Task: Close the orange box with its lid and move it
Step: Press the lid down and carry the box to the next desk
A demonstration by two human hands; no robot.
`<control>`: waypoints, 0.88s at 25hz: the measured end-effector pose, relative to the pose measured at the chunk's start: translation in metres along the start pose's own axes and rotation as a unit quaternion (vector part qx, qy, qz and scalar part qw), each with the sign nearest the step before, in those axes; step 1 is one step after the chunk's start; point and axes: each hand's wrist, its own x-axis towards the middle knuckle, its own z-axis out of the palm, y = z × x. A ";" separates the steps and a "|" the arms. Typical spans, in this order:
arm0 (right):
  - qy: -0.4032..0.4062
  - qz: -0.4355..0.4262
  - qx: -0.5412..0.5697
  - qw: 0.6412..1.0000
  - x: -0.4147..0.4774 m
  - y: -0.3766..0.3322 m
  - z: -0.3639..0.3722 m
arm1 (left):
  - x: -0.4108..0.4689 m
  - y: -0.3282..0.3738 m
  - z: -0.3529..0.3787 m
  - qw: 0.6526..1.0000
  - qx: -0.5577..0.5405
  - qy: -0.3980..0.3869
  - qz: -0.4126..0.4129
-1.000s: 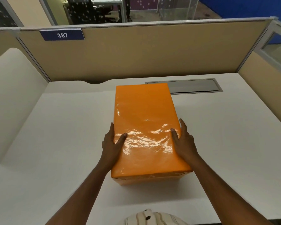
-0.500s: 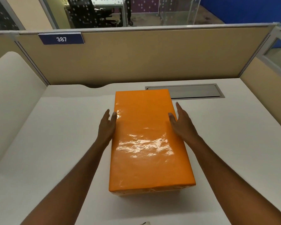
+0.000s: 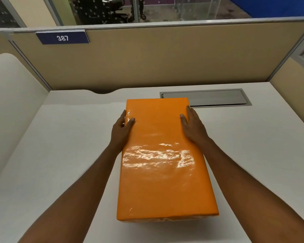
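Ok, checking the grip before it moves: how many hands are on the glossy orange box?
2. The left hand presses the glossy orange rectangular box at its left edge, the right hand at its right edge, both near the far end.

I see the lid [image 3: 162, 155] wrapped in glossy orange film, wrinkled and throwing white glare across its middle; the desk [image 3: 68, 146] looks like smooth matt white laminate; the hatch [image 3: 218, 98] set into it reads as brushed grey metal, dull in sheen; the partition [image 3: 165, 58] seems covered in matt beige cloth, capped by a pale metal rail [image 3: 182, 23]; the plate [image 3: 62, 38] is flat blue plastic.
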 end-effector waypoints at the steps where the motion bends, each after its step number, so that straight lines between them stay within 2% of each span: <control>1: 0.001 0.001 0.001 1.000 0.000 0.000 0.001 | 0.002 -0.001 0.002 1.000 0.005 0.002 -0.005; 8: 0.027 0.001 -0.014 1.000 0.005 0.005 0.004 | 0.011 -0.010 0.006 0.997 0.075 -0.007 0.005; 13: 0.029 0.011 0.010 0.999 0.002 0.003 0.003 | 0.004 -0.008 0.007 0.994 0.100 0.045 0.018; 14: 0.050 0.015 0.042 0.998 -0.001 0.000 0.001 | 0.000 -0.006 0.007 0.991 0.106 0.073 0.023; 18: 0.219 0.014 0.121 0.968 -0.027 -0.012 -0.017 | -0.020 0.009 -0.004 0.972 0.117 0.193 0.062; 20: 0.232 0.013 0.123 0.965 -0.053 -0.009 -0.023 | -0.039 0.012 -0.013 0.971 0.079 0.212 0.071; 22: 0.185 -0.007 0.104 0.977 -0.087 0.003 -0.023 | -0.068 0.008 -0.019 0.981 0.068 0.177 0.049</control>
